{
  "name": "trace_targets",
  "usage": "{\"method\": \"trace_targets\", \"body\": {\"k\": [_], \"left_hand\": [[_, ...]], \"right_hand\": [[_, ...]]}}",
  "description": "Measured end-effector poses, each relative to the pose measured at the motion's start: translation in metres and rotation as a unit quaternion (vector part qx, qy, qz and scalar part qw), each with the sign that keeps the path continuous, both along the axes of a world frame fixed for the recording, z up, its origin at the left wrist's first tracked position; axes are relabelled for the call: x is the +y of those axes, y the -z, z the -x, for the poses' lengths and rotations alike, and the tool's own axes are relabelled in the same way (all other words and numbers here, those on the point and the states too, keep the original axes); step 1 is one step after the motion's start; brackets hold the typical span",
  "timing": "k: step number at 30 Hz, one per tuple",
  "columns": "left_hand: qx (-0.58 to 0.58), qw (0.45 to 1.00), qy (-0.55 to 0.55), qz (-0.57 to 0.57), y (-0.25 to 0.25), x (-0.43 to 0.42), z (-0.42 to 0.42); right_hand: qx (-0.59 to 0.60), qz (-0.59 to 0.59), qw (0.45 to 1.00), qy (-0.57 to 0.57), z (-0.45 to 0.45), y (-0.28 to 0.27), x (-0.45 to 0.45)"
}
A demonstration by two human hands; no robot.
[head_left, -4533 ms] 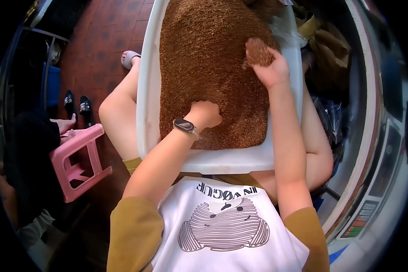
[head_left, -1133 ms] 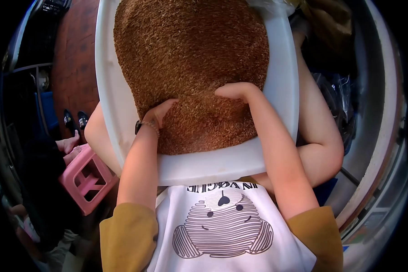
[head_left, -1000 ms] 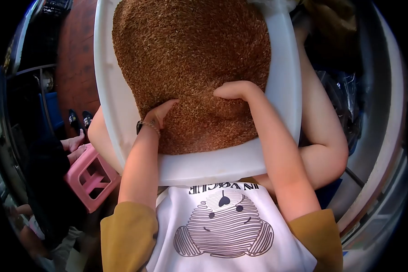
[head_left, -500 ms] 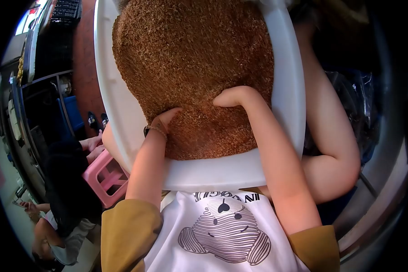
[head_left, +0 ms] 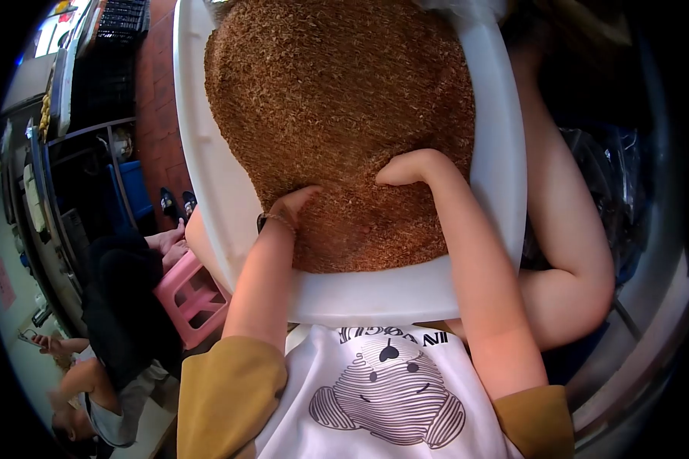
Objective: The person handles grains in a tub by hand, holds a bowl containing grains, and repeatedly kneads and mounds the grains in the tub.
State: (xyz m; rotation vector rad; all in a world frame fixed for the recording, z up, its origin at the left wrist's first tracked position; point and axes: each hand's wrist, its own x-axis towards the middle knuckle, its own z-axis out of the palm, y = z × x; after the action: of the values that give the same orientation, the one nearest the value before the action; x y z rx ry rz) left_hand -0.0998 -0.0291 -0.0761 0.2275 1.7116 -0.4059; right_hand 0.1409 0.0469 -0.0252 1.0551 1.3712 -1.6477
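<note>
A thick heap of fine brown flakes (head_left: 337, 84), its exact kind unclear, fills most of a white plastic tub (head_left: 383, 294) in front of me. My left hand (head_left: 297, 200), with a bracelet at the wrist, is sunk into the near left part of the heap. To its right, my right hand (head_left: 407, 166) bends at the wrist and also dips into the flakes. The fingers of both hands are buried, with only the backs and the thumb sides showing, so whether they are closed on flakes stays hidden.
At the left, another person sits holding a phone (head_left: 31, 336), close to a pink plastic stool (head_left: 195, 298). Beyond are a blue bin (head_left: 134, 187) and dark racks on a red tiled floor (head_left: 155, 84). Clear plastic bags (head_left: 616, 164) lie at the right, past a bare leg.
The whole view has shifted slightly, so the tub and both arms appear a little farther right. Both hands stay sunk in the flakes in nearly the same spots.
</note>
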Motion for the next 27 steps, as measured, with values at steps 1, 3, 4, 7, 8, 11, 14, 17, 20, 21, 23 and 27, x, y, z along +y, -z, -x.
{"method": "trace_targets", "body": {"k": [1,3,4,7,8,11,14,17,20,21,23,27], "left_hand": [[-0.006,1.0,0.002,0.004,0.002,0.0,0.002],[-0.021,1.0,0.004,0.012,0.006,0.002,0.005],[-0.02,1.0,0.008,0.013,0.006,0.003,0.004],[-0.033,0.999,0.004,0.023,0.01,0.003,0.006],[-0.048,0.998,-0.006,0.032,0.021,0.0,0.012],[-0.099,0.994,0.001,0.047,0.04,-0.003,0.024],[-0.109,0.993,0.008,0.049,0.033,0.0,0.019],[-0.096,0.994,0.007,0.047,0.006,0.012,0.006],[-0.083,0.996,-0.012,0.038,0.005,0.008,0.006],[-0.08,0.996,-0.022,0.035,0.007,0.004,0.007],[-0.074,0.996,-0.04,0.029,0.011,-0.002,0.009],[-0.135,0.988,0.051,0.055,0.018,0.008,0.012]], "right_hand": [[-0.001,0.008,1.0,0.009,0.0,-0.003,0.001],[-0.006,0.025,0.999,0.027,-0.002,-0.008,0.002],[-0.007,0.029,0.999,0.029,-0.002,-0.007,0.002],[-0.01,0.042,0.998,0.039,-0.002,0.0,0.002],[-0.018,0.046,0.997,0.053,-0.001,0.001,0.002],[-0.05,0.066,0.991,0.105,-0.001,0.0,-0.002],[-0.047,0.072,0.976,0.199,-0.005,0.004,-0.009],[0.09,0.209,0.909,0.35,-0.02,0.017,-0.017],[0.202,0.42,0.756,0.459,-0.03,0.066,-0.04],[0.186,0.422,0.754,0.468,-0.029,0.059,-0.037],[0.182,0.427,0.774,0.43,-0.03,0.059,-0.034],[0.186,0.412,0.785,0.423,-0.03,0.047,-0.024]]}}
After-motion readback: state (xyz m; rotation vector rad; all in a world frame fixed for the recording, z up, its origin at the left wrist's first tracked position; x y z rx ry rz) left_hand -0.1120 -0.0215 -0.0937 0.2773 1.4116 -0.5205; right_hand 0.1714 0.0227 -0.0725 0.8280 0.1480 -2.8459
